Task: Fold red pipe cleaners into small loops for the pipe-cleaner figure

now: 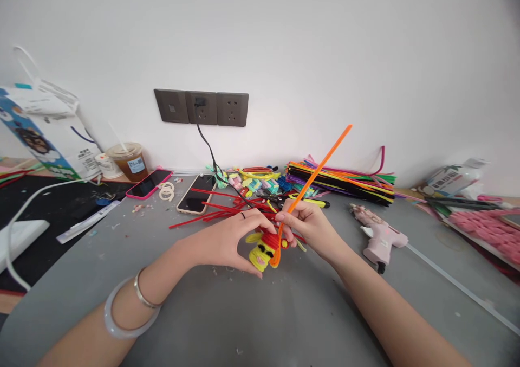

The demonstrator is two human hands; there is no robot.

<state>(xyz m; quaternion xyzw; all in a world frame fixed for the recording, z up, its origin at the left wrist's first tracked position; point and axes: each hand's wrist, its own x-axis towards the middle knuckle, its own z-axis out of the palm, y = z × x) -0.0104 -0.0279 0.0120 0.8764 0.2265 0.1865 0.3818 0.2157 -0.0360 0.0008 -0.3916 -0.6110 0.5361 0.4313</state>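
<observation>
Between thumb and fingers, my left hand [227,239] grips a small pipe-cleaner figure [260,257]. It has a yellow face with dark eyes, a pink mouth, a red top and a yellow ear-like loop at its left. My right hand [306,226] pinches an orange pipe cleaner [320,166] close to the figure's right side. Its long free end slants up to the right, and its lower end forms an orange loop beside the face. Whether that loop is fastened to the figure I cannot tell. Several red pipe cleaners [195,220] lie behind my hands.
A bundle of coloured pipe cleaners [345,185] lies by the wall, near yellow-handled pliers [320,203]. A pink glue gun [382,242] rests at right. Two phones [150,182], white rings [166,191] and an iced drink [132,163] stand or lie at left. A cord hangs from the wall socket [201,107].
</observation>
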